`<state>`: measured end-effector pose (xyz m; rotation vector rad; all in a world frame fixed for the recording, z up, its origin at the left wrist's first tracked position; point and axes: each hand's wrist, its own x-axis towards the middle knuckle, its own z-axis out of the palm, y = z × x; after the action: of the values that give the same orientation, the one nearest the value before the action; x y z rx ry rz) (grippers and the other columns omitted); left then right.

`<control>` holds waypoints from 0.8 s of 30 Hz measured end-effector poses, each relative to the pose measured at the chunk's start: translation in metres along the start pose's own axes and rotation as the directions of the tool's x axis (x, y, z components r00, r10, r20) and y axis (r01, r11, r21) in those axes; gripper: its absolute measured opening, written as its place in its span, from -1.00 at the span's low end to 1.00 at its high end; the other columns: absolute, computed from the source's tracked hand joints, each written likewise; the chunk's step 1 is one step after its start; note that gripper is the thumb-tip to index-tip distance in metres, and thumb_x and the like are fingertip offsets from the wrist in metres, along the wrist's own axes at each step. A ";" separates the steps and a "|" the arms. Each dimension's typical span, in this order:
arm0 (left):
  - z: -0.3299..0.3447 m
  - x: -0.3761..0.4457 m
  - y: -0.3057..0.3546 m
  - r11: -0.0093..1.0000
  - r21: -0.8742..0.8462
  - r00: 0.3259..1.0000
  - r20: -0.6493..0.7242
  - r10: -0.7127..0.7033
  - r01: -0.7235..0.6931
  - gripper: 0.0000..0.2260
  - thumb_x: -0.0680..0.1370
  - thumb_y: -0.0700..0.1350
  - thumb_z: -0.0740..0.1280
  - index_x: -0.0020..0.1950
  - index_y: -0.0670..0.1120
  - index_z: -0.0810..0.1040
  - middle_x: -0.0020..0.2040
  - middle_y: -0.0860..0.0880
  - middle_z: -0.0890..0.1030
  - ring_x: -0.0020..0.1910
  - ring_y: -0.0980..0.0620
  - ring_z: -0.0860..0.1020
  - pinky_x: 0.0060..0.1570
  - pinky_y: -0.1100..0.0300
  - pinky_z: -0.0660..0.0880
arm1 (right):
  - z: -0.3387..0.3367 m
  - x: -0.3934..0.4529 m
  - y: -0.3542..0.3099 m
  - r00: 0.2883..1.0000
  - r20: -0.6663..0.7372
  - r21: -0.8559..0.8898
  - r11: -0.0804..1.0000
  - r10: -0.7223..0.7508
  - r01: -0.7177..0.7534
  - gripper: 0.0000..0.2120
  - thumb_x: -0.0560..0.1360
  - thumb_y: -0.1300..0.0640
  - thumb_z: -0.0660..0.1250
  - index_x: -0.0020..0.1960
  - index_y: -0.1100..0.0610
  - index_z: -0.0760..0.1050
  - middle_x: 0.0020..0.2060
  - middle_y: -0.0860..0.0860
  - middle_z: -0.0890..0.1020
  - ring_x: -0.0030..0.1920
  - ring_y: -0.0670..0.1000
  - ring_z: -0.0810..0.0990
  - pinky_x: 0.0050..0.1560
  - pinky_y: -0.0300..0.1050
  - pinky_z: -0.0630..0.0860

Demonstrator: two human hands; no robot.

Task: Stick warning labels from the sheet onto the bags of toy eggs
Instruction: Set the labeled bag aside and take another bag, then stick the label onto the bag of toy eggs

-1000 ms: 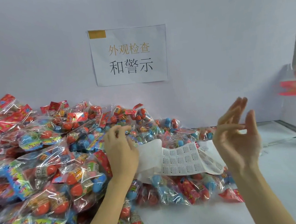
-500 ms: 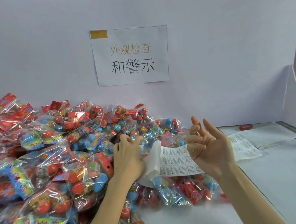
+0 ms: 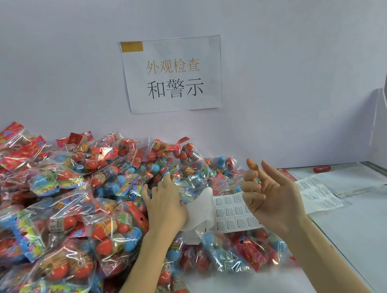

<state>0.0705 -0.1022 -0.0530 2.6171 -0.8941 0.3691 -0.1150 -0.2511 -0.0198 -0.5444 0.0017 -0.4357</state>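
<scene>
The label sheet [image 3: 235,209] lies across the top of the bags at the centre of my view, its printed grid of small warning labels facing up and its blank, curled end running toward nine o'clock under my left hand [image 3: 164,204]. That hand rests palm-down on the sheet's white end and on the bags beside it, its grip loose, fingers spread and nearly straight, closed round nothing that I can see. My right hand [image 3: 269,194] is raised above the sheet's three o'clock end, palm turned toward me. Its grip is partly closed: thumb and a fingertip seem to pinch something small, perhaps a peeled label, but it is too small for me to tell.

The heap of toy-egg bags [image 3: 71,212] fills the counter [image 3: 373,235] from the sheet outward to nine o'clock and down to six. A second sheet [image 3: 317,193] lies flat at three o'clock. A paper sign [image 3: 173,74] hangs on the wall at twelve o'clock.

I judge the work far from finished. I cannot make out a fresh label on any bag, the sheet looks mostly full, and the heap is large. Nearly every bag still seems to need one.
</scene>
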 end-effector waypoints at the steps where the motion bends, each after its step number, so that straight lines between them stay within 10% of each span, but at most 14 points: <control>1: 0.000 0.001 0.000 1.000 -0.022 1.000 -0.004 0.000 0.000 -0.31 0.58 -0.10 0.39 0.61 -0.16 0.12 0.30 -0.05 0.49 0.37 -0.07 0.49 0.62 -0.12 -0.13 | 0.000 0.000 0.000 1.000 0.000 -0.006 1.000 0.004 -0.004 -0.67 0.65 0.03 0.25 0.06 0.20 0.73 -0.26 -0.01 0.55 -0.38 -0.09 0.43 -0.49 -0.30 0.39; 6: 0.001 -0.004 0.001 0.991 0.127 0.994 0.109 0.028 -0.042 -0.20 0.66 0.09 0.20 0.69 -0.26 -0.15 0.63 -0.18 0.28 0.69 -0.17 0.03 0.58 -0.18 -0.34 | -0.001 0.001 0.000 1.000 0.002 -0.024 1.000 0.016 -0.016 -0.68 0.65 0.04 0.25 0.06 0.19 0.73 -0.26 -0.02 0.50 -0.37 -0.09 0.41 -0.47 -0.29 0.39; 13: -0.008 -0.002 0.000 0.997 -0.081 1.000 -0.004 0.016 -0.016 -0.17 0.54 0.20 0.46 0.63 -0.12 0.12 0.40 -0.01 0.46 0.45 -0.03 0.42 0.60 -0.08 -0.16 | -0.003 0.002 0.001 1.000 -0.004 -0.042 0.999 0.027 -0.027 -0.72 0.62 0.05 0.29 0.07 0.18 0.72 -0.26 -0.03 0.47 -0.36 -0.08 0.40 -0.47 -0.28 0.39; 17: -0.003 -0.002 -0.002 0.933 -0.351 0.975 -0.221 0.001 -0.081 -0.26 0.52 -0.24 0.49 0.62 -0.15 0.21 0.06 0.01 0.52 0.12 -0.04 0.57 0.60 -0.06 0.04 | -0.003 0.004 0.002 0.999 -0.019 -0.071 0.997 0.026 -0.027 -0.73 0.60 0.05 0.30 0.06 0.18 0.72 -0.27 -0.03 0.46 -0.37 -0.09 0.40 -0.46 -0.29 0.37; 24: -0.004 -0.004 -0.001 0.981 -0.136 0.989 -0.073 0.130 -0.139 -0.31 0.60 0.02 0.44 0.65 -0.02 0.21 0.26 0.02 0.56 0.34 -0.06 0.42 0.40 0.02 0.09 | -0.002 0.004 0.007 0.998 -0.059 -0.142 0.989 0.037 -0.045 -0.75 0.59 0.06 0.32 0.04 0.19 0.71 -0.29 0.00 0.46 -0.38 -0.07 0.41 -0.47 -0.28 0.38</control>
<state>0.0672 -0.0972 -0.0507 2.4107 -1.0392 0.4070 -0.1087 -0.2478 -0.0245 -0.6725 0.0988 -0.4121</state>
